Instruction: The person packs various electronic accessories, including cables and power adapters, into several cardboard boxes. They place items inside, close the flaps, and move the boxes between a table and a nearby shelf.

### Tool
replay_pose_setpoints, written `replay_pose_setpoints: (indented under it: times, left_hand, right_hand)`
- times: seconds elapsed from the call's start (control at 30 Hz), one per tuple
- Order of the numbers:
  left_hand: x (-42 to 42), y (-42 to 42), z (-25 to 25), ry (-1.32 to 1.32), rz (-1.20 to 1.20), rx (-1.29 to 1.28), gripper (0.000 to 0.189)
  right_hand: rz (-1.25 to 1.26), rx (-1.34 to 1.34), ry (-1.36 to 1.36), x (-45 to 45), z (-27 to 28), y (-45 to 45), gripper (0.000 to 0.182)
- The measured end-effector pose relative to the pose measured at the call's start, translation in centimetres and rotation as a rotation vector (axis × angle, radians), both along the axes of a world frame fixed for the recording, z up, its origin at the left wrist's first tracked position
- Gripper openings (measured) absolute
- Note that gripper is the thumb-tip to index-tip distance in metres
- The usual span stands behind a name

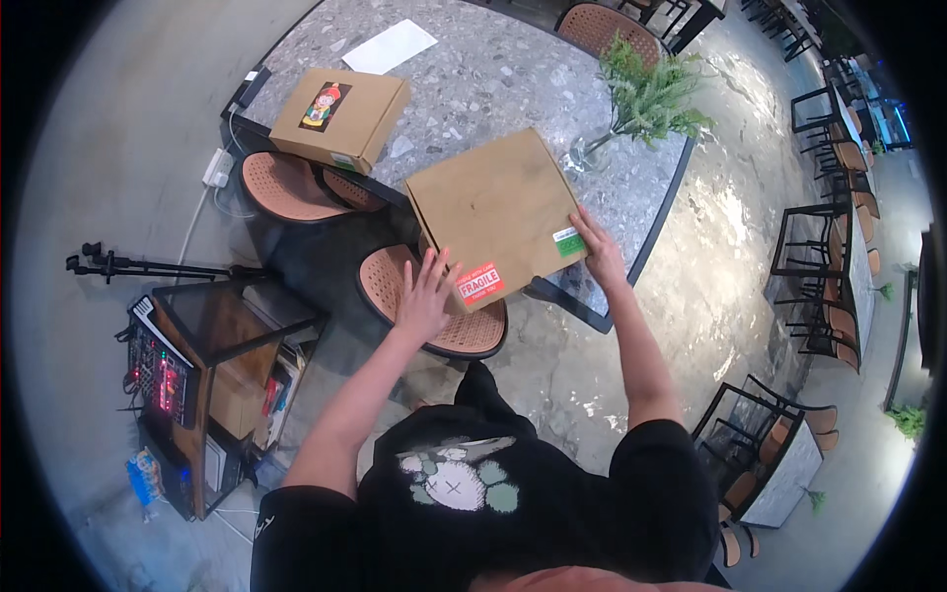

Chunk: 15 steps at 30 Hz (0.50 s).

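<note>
A flat cardboard box (488, 207) with a red fragile sticker and a green-and-white label lies between my hands, partly over the near edge of the stone-patterned table (473, 81). My left hand (427, 296) rests against its near left corner with the fingers spread. At its right side, my right hand (598, 248) grips the edge beside the green label, the thumb and fingertips on the cardboard. A second cardboard box (340, 118), bearing a cartoon picture, sits at the table's left edge. Beyond it lies a white sheet of paper (390, 46).
A glass vase (587, 155) with green sprigs stands right of the box. Rattan-seat chairs (285, 185) are tucked at the near edge. A power strip (217, 168) with cables, a black stand (163, 266) and a shelf unit holding an audio mixer (161, 370) are at left.
</note>
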<state>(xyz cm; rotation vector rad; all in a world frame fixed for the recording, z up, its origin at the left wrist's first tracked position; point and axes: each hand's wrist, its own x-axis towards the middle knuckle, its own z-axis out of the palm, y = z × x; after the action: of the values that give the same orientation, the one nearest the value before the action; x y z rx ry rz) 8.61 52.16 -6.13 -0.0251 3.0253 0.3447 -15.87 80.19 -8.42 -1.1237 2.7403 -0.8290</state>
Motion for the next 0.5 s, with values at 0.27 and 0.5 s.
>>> replay_pose_setpoints:
  times: [0.27, 0.5]
  left_hand:
    - [0.6, 7.0, -2.6, 0.090, 0.434, 0.405, 0.085]
    - [-1.2, 8.0, -2.8, 0.024, 0.713, 0.848, 0.085]
  right_hand:
    - [-0.377, -0.226, -0.334, 0.6, -2.6, -1.4, 0.058]
    - [-0.452, -0.497, -0.429, -0.3, -5.3, -2.3, 0.043]
